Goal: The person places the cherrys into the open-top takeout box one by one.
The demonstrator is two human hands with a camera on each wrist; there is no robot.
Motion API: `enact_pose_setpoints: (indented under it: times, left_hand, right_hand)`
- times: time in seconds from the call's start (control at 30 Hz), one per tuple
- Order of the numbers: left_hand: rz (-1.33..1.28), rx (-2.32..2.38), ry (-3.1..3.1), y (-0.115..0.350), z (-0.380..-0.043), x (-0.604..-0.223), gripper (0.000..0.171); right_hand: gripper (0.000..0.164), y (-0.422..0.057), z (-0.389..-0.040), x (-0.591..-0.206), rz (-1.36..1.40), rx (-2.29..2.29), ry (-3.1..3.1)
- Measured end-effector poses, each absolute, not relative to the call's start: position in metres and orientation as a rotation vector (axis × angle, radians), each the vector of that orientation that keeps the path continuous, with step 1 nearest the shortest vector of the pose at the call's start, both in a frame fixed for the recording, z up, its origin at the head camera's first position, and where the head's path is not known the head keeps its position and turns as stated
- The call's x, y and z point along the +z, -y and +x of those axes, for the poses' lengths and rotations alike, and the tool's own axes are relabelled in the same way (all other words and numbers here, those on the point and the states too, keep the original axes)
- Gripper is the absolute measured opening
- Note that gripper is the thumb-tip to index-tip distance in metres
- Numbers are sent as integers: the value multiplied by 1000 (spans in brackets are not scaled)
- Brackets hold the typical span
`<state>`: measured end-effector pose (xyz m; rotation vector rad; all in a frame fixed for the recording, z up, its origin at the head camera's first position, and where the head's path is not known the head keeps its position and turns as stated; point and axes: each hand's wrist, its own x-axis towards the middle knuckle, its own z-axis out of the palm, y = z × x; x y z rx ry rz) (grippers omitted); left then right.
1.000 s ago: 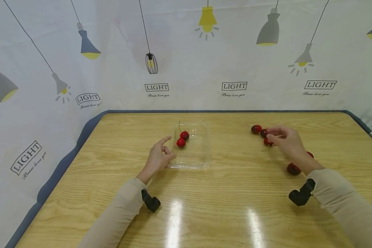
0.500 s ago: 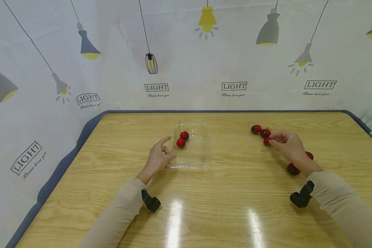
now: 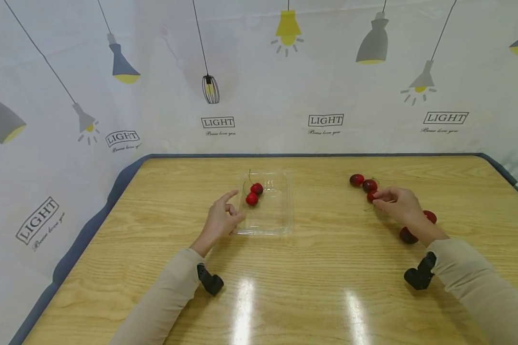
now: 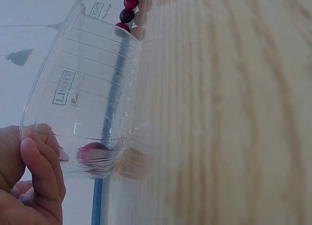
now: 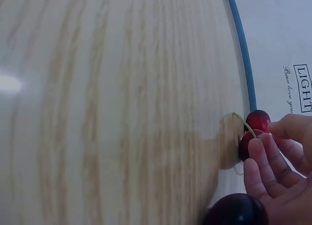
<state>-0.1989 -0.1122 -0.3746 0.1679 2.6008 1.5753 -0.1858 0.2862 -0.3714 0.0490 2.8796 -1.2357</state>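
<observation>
My left hand [image 3: 222,214] pinches the left rim of a clear plastic box [image 3: 276,231], seen closely in the left wrist view. Inside that box lie two cherries [image 3: 252,199], at least one with a long stem. On the right, my right hand [image 3: 399,206] has its thumb and fingertips at a red cherry [image 3: 370,196], partly hidden by them. In the right wrist view the fingers curl round this cherry [image 5: 245,148], and a green stem crosses it. Touching or close behind it are a darker cherry [image 3: 370,185] and another cherry [image 3: 357,179].
Beneath my right wrist sit two more cherries, a dark one [image 3: 408,235] and a red one [image 3: 430,217] partly covered by the hand. The wooden table [image 3: 319,268] meets a white lamp-print sheet [image 3: 263,86] at its far edge.
My right hand has drawn back slightly from the darker cherry, uncovering it, and its fingertips have closed in on the nearer red cherry. The left hand and the box have stayed put.
</observation>
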Motion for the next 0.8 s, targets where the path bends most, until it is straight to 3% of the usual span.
enact_pose_setpoints:
  times: [0.8]
  left_hand:
    - [170, 1570, -2598, 112, -198, -374, 64]
  right_hand:
    - [29, -286, -189, -379, 32, -1171, -2822]
